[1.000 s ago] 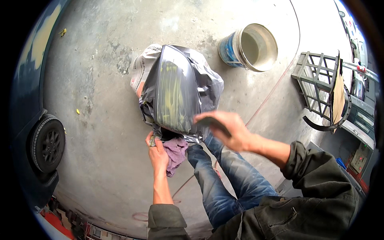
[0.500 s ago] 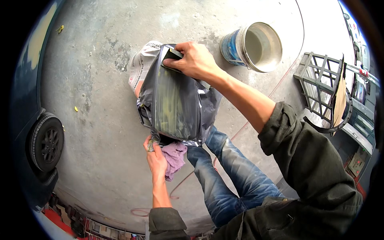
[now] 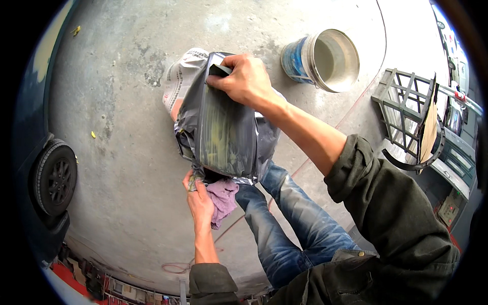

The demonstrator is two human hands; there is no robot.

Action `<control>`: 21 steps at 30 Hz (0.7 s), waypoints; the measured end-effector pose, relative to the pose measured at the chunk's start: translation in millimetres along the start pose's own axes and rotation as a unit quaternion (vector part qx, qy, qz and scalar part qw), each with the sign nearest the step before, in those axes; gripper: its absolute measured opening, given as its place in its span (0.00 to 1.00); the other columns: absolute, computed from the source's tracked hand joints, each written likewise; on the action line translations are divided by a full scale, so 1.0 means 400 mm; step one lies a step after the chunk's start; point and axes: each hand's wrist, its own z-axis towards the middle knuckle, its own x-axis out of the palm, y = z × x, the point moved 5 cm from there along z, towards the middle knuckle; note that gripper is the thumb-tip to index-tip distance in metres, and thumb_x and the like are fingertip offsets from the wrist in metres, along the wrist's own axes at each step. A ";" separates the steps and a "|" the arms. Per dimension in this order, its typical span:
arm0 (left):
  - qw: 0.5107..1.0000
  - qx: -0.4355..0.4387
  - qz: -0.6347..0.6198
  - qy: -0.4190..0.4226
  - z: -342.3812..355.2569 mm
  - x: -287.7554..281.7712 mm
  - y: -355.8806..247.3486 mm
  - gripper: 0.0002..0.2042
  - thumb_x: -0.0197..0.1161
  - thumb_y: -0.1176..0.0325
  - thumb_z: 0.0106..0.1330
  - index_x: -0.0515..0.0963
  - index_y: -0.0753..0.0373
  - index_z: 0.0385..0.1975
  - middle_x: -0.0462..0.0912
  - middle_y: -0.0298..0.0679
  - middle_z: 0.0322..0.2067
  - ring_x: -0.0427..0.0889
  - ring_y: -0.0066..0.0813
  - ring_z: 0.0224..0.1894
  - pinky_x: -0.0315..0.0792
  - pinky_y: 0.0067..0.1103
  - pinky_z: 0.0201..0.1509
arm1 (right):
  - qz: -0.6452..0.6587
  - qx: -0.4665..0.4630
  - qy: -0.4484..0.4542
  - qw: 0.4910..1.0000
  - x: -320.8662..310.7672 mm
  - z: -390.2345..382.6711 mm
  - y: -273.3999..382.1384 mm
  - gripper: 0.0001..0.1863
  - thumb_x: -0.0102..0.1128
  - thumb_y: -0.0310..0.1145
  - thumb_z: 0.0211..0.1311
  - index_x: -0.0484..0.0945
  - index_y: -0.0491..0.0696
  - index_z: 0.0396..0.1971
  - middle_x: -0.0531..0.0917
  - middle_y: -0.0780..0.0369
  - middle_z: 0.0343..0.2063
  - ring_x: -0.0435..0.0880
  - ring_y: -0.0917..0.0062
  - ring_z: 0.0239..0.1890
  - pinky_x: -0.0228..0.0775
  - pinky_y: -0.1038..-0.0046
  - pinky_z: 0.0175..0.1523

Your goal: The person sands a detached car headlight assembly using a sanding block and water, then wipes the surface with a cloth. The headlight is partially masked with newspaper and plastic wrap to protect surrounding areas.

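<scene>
Dark flat pad [image 3: 220, 69] — pinched in the right hand [image 3: 247, 79] at the curved, yellow-streaked grey panel's [image 3: 226, 134] far end — probably works best level, left hand [image 3: 200, 201] clenching the panel's near-left corner.

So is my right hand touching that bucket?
Apart. The head view shows it plainly: a strip of grey floor lies between the right hand and the bucket.

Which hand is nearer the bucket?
Right. The right hand is left of the bucket, apart from it, at the far end of the grey panel; the left hand is at the panel's near end, farther from the bucket.
</scene>
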 end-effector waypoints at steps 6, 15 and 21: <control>1.000 -0.005 -0.004 -0.002 0.000 -0.001 -0.010 0.20 0.42 0.61 0.78 0.64 0.63 0.63 0.81 0.55 0.47 0.82 0.53 0.47 0.71 0.37 0.53 | 0.005 -0.008 -0.004 1.000 0.005 -0.010 0.004 0.15 0.73 0.44 0.51 0.89 0.51 0.36 0.88 0.55 0.28 0.87 0.59 0.36 0.78 0.62 0.46; 0.999 -0.043 -0.016 0.017 -0.002 -0.002 -0.010 0.21 0.42 0.59 0.78 0.65 0.65 0.64 0.78 0.54 0.53 0.79 0.48 0.54 0.69 0.34 0.60 | 0.002 -0.032 -0.028 0.999 0.000 -0.012 0.015 0.13 0.72 0.42 0.51 0.89 0.51 0.34 0.87 0.55 0.26 0.87 0.58 0.35 0.78 0.61 0.44; 0.999 -0.045 -0.019 0.018 -0.003 -0.003 -0.008 0.21 0.42 0.60 0.78 0.65 0.66 0.64 0.78 0.53 0.53 0.79 0.47 0.54 0.69 0.34 0.60 | 0.013 -0.047 -0.056 0.997 0.006 -0.024 0.012 0.13 0.71 0.41 0.52 0.88 0.49 0.33 0.87 0.55 0.27 0.87 0.57 0.34 0.78 0.61 0.44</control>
